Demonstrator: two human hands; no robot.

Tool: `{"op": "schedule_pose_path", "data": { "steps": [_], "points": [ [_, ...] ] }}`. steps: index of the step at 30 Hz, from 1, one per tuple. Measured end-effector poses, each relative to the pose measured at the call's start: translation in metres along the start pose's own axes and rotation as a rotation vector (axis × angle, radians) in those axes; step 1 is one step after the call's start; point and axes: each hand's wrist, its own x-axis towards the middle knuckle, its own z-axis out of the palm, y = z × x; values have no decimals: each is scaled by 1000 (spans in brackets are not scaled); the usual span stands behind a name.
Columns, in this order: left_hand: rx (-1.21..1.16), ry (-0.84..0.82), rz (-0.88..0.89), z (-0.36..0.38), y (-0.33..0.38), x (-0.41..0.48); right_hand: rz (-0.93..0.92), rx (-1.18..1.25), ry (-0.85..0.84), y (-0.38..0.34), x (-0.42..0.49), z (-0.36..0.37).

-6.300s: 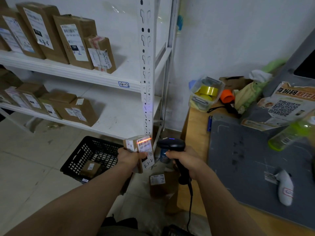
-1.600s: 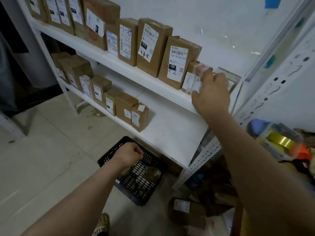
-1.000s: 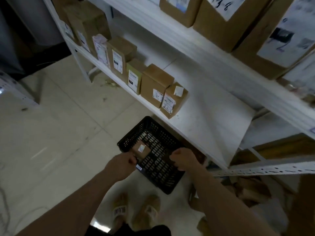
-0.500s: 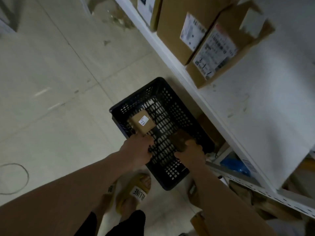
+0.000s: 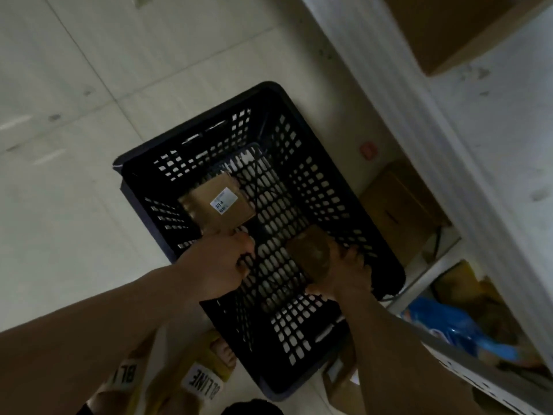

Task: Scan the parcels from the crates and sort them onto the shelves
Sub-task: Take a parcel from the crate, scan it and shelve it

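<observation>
A black perforated crate (image 5: 374,235) sits on the floor beside the white shelf (image 5: 449,121). Inside it lies a brown parcel (image 5: 218,205) with a small white label. My left hand (image 5: 221,265) grips the near edge of that parcel. A smaller dark brown parcel (image 5: 311,253) lies toward the crate's right side, and my right hand (image 5: 344,277) holds it with fingers wrapped round its near end.
Brown cardboard boxes (image 5: 401,205) and a blue bag (image 5: 449,327) lie under the lowest shelf at the right. Another box (image 5: 443,28) stands on the shelf at the top right. My feet in yellow sandals (image 5: 203,381) stand just in front of the crate.
I have bent closer over the crate. Both hands, which reached into it half a second ago, now hold one parcel each.
</observation>
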Motion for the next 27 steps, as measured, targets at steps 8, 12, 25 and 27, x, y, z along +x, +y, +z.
{"op": "schedule_pose_path", "data": {
  "steps": [8, 12, 25, 27],
  "points": [
    [-126, 37, -54, -6, 0, -6, 51, 360, -105, -8, 4, 0],
    [-154, 28, -97, -30, 24, -45, 110, 1270, -245, -15, -51, -26],
    [108, 169, -19, -223, 151, -252, -285, 1391, -340, -12, -351, -182],
    [159, 150, -25, -248, 167, -284, -334, 1344, -284, -6, -397, -210]
  ]
}}
